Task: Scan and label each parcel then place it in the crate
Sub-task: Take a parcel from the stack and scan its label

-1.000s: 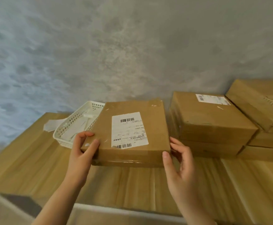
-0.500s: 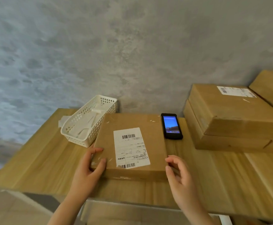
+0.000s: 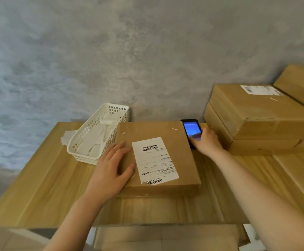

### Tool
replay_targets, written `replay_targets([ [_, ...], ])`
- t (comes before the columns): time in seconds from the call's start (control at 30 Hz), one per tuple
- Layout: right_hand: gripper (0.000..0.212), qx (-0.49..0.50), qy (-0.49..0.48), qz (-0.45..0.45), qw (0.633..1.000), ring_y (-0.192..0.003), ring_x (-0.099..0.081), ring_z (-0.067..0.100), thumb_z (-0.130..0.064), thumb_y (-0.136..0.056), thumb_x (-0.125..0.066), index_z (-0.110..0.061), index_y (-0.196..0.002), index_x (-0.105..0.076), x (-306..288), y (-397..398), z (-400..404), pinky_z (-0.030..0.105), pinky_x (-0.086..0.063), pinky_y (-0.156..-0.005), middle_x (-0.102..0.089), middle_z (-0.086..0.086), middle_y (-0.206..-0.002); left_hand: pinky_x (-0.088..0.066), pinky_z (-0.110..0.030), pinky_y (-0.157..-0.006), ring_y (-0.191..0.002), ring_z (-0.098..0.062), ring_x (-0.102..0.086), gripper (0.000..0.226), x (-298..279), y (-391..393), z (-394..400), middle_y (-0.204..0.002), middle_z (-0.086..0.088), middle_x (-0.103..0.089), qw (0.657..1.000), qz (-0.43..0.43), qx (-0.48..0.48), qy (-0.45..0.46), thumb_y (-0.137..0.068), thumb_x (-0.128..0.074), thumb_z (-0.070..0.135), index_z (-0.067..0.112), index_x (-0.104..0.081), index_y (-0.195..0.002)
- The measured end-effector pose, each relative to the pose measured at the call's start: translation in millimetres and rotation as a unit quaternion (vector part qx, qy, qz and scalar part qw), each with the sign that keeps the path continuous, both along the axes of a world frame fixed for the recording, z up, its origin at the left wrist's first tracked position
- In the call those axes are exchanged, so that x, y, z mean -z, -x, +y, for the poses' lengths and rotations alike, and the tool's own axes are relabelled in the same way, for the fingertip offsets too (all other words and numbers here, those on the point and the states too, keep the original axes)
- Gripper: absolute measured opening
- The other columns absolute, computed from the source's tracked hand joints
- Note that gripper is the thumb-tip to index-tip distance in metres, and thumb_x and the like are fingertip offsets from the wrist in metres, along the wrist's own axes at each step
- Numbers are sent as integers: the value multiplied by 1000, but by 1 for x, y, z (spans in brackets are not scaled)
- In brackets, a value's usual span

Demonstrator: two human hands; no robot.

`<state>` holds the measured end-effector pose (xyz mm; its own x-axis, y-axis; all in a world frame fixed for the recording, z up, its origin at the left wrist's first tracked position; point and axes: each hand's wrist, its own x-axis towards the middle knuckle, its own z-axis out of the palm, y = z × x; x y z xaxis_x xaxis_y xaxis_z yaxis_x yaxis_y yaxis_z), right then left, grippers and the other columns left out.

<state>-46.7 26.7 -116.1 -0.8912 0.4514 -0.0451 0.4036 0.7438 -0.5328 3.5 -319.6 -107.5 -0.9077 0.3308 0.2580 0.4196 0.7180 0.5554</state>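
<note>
Flat cardboard parcel point(image 3: 158, 156) lies on the wooden table point(image 3: 44, 187), mid-scene, white barcode label point(image 3: 154, 160) face up. Left hand point(image 3: 111, 167) rests flat on the parcel's left part, fingers straight, grip open. Right hand point(image 3: 206, 142) is at the parcel's far right corner, fingers curled round a lit phone point(image 3: 192, 132) lying on the table. White mesh basket point(image 3: 97, 134) with paper strips sits just left of the parcel. Stacked cardboard boxes point(image 3: 256, 118) at far right.

Dim, soft indoor light; faint shadows, slight overall blur, wide-angle bending at edges.
</note>
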Motion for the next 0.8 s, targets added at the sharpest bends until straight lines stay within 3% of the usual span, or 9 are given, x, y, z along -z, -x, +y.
replay_targets([
  [0.17,80,50,-17,-94,994,-120,-49,33,-61,-78,-67,-15,-138,-41,-4,31,-6,38,-43,-86,-49,13,-135,-10,-26,-117,-143,2,-14,70,9,4,1,-156,15,-32,998,-37,0,-45,-78,-38,66,39,-44,-142],
  [0.23,91,60,-20,-110,992,-120,-49,34,-66,-67,-69,-17,-138,-40,-4,38,-5,42,-46,-93,-48,13,-136,-10,-26,-117,-142,3,-15,69,10,5,0,-155,14,-33,998,-40,1,-53,-78,-39,65,39,-45,-141],
  [0.3,95,72,5,-114,991,-110,-54,33,-65,-57,-69,-18,-136,-43,0,43,-3,43,-50,-90,-51,13,-132,-11,-26,-117,-145,-1,-16,68,11,6,-1,-155,14,-33,998,-41,4,-53,-78,-40,64,39,-45,-141],
  [0.37,90,76,35,-120,989,-100,-55,30,-59,-60,-72,-19,-135,-44,-1,41,-4,38,-48,-80,-52,13,-131,-12,-26,-117,-146,-4,-18,67,12,7,-2,-155,15,-33,998,-43,4,-52,-79,-41,63,39,-45,-141],
  [0.47,101,63,43,-124,989,-124,-46,35,-54,-68,-78,-19,-148,-29,-7,26,-3,41,-43,-88,-34,16,-147,-11,-26,-117,-147,-5,-18,64,13,6,-3,-155,16,-33,997,-46,2,-54,-81,-44,61,39,-46,-141],
  [0.53,107,61,34,-122,990,-126,-45,35,-51,-71,-80,-15,-151,-20,-11,12,1,38,-42,-89,-30,18,-148,-12,-27,-118,-147,-6,-18,58,13,6,-3,-155,15,-34,997,-44,4,-56,-85,-51,56,38,-46,-140],
  [0.63,98,68,17,-96,993,-109,-53,29,-52,-65,-80,-11,-141,-34,-25,-13,8,35,-47,-81,-42,16,-137,-13,-29,-119,-147,-8,-20,53,12,6,-3,-155,13,-34,998,-34,1,-54,-90,-55,48,36,-47,-140],
  [0.73,82,44,39,-58,997,-88,-61,21,-59,-47,-78,-15,-111,-54,-51,-42,9,34,-53,-67,-59,10,-112,-15,-31,-119,-147,-11,-21,51,12,6,-1,-155,10,-36,998,-36,-1,-58,-91,-59,44,34,-48,-140],
  [0.8,66,14,64,-46,997,-81,-66,21,-53,-53,-82,-15,-102,-59,-76,-65,0,34,-53,-66,-67,10,-98,-13,-30,-118,-147,-11,-22,51,11,5,-1,-155,10,-37,998,-34,-1,-61,-90,-61,41,34,-49,-139],
])
